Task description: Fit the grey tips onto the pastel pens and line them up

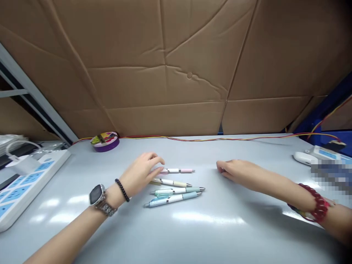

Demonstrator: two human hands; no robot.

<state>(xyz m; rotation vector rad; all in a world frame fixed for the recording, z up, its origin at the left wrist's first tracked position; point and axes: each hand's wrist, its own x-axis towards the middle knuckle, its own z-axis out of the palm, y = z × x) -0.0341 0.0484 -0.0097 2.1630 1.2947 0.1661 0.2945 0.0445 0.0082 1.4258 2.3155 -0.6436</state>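
My left hand (143,170) is over the left end of a pink and white pen (178,171), thumb and forefinger apart, with the thumb close to the barrel. I cannot tell whether it touches the pen. Below it, a yellow and white pen (173,183), a green and white pen (176,191) and a blue and white pen (174,199) lie roughly side by side, clips to the left and tips pointing right. My right hand (232,169) rests low by the tabletop, right of the pens, with its fingers curled together; whatever may be inside them is hidden.
A round purple tape roll (106,142) sits at the back left. A white power strip (35,183) with a plugged-in charger (24,165) lies at left. Red and yellow wires (192,139) run along the back, before a cardboard wall (137,88). A white rounded device (304,158) is at right.
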